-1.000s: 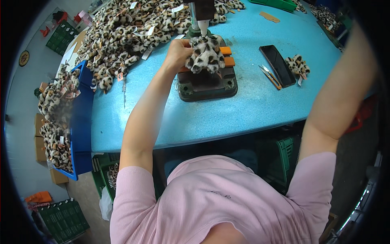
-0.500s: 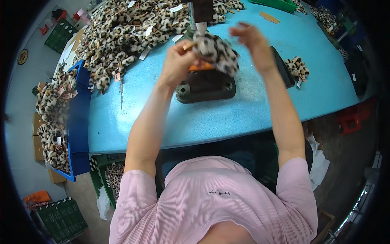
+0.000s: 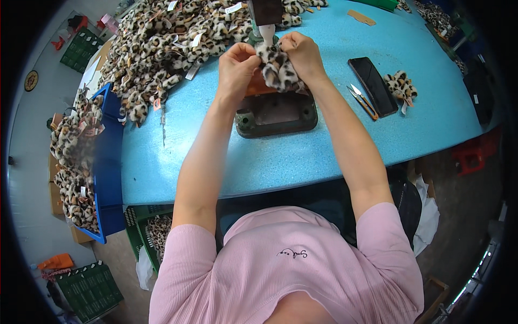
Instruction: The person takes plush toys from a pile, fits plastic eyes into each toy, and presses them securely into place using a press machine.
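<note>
Between my two hands a leopard-print plush piece (image 3: 280, 73) is held up under the pale tip (image 3: 267, 33) of a dark bench press (image 3: 276, 128). My left hand (image 3: 236, 67) pinches its left edge, thumb and fingers closed together. On the other side my right hand (image 3: 302, 56) grips the upper right edge with bent fingers. An orange part of the press (image 3: 260, 83) shows behind the plush. Whether the tip touches the fabric I cannot tell.
A large heap of leopard-print plush pieces (image 3: 156, 54) with white tags covers the table's far left. A blue bin (image 3: 108, 178) of more stands left. Right of the press lie thread snips (image 3: 362, 101), a black phone (image 3: 373, 86) and one plush piece (image 3: 400, 86).
My right hand has come in from the right and taken hold of the plush, which has shifted slightly up and left. The thread snips, hidden before by my right arm, now show.
</note>
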The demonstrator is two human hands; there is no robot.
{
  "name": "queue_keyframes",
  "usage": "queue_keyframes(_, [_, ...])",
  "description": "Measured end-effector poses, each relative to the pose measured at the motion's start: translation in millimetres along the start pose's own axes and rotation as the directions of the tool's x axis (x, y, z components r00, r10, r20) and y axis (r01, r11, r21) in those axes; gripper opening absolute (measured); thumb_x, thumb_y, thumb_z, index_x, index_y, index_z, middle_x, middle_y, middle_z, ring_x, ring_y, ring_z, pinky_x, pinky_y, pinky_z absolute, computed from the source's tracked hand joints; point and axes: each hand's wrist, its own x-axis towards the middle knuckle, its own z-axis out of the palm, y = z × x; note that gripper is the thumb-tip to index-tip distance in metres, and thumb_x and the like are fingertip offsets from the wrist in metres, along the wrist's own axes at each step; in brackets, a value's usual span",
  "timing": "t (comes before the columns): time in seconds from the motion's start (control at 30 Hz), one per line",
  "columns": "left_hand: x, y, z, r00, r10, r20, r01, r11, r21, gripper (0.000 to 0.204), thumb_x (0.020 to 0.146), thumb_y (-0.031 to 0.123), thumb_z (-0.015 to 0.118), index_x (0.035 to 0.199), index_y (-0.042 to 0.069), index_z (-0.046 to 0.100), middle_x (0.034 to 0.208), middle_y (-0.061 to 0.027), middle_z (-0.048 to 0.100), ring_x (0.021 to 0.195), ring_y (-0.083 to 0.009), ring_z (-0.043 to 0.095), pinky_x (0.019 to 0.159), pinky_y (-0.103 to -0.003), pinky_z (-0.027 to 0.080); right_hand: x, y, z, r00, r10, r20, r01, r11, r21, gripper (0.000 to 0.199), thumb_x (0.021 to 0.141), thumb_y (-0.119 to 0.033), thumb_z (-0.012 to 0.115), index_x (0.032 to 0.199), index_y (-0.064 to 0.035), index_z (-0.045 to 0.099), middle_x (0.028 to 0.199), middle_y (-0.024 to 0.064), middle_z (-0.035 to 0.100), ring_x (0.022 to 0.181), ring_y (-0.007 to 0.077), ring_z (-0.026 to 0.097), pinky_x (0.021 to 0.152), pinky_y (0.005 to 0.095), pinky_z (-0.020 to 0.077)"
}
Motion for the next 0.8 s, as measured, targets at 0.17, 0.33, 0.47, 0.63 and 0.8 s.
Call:
queue_keyframes(0.17, [3.3, -6.6, -11.0, 0.977, -0.201, 0.071, 0.207, 0.974, -0.093, 0.010, 0.071, -0.002, 0.053, 0.074, 0.007, 0.048, 0.058, 0.0015, 0.050, 0.044, -0.0050, 0.044, 0.037, -0.019, 0.036, -7.8, 6.3, -10.4, 0.986, -0.094, 0.138, 0.070, 0.983, 0.167, 0.018, 0.081, -0.017, 0.052, 0.089, -0.0010, 0.058, 0.076, 0.0050, 0.060, 0.070, 0.0097, 0.054, 0.064, 0.0228, 0.0433])
queue_keyframes(0.33, [1.2, -3.1, -10.0, 0.970, -0.211, 0.123, 0.197, 0.974, 0.112, 0.008, 0.072, -0.001, 0.053, 0.074, 0.006, 0.049, 0.058, 0.0016, 0.051, 0.046, -0.0047, 0.046, 0.039, -0.017, 0.036, 1.1, 6.9, -18.4, 0.942, -0.053, 0.333, -0.111, 0.884, 0.454, 0.021, 0.080, -0.022, 0.059, 0.085, -0.0017, 0.060, 0.075, -0.0020, 0.059, 0.067, 0.0036, 0.051, 0.060, 0.0179, 0.0426])
queue_keyframes(0.47, [-1.4, -3.9, -10.7, 0.972, -0.201, 0.122, 0.181, 0.971, 0.157, 0.007, 0.078, 0.003, 0.054, 0.079, 0.007, 0.049, 0.066, 0.0007, 0.056, 0.048, -0.0041, 0.050, 0.037, -0.015, 0.037, 0.1, -6.6, -18.7, 0.919, 0.022, 0.395, -0.218, 0.862, 0.458, 0.018, 0.079, -0.020, 0.060, 0.081, -0.0016, 0.061, 0.071, -0.0024, 0.057, 0.064, 0.0030, 0.050, 0.057, 0.0173, 0.0418])
queue_keyframes(0.63, [-3.2, -3.8, -8.9, 0.977, -0.194, 0.090, 0.181, 0.975, 0.132, 0.007, 0.073, -0.001, 0.052, 0.075, 0.006, 0.049, 0.058, 0.0010, 0.052, 0.047, -0.0055, 0.048, 0.039, -0.017, 0.037, 11.3, -7.1, -14.5, 0.884, 0.011, 0.467, -0.175, 0.935, 0.309, 0.011, 0.080, -0.013, 0.056, 0.079, -0.0018, 0.059, 0.070, -0.0030, 0.055, 0.065, 0.0026, 0.049, 0.057, 0.0177, 0.0413])
queue_keyframes(0.8, [-0.8, 0.0, -7.0, 0.974, -0.212, 0.078, 0.202, 0.972, 0.121, 0.007, 0.073, -0.001, 0.052, 0.075, 0.005, 0.049, 0.058, 0.0006, 0.052, 0.047, -0.0063, 0.049, 0.039, -0.018, 0.038, 28.2, 20.4, -13.5, 0.811, -0.584, 0.036, 0.545, 0.777, 0.315, 0.012, 0.083, -0.012, 0.049, 0.085, -0.0053, 0.058, 0.080, 0.0007, 0.058, 0.074, 0.0089, 0.051, 0.064, 0.0237, 0.0416])
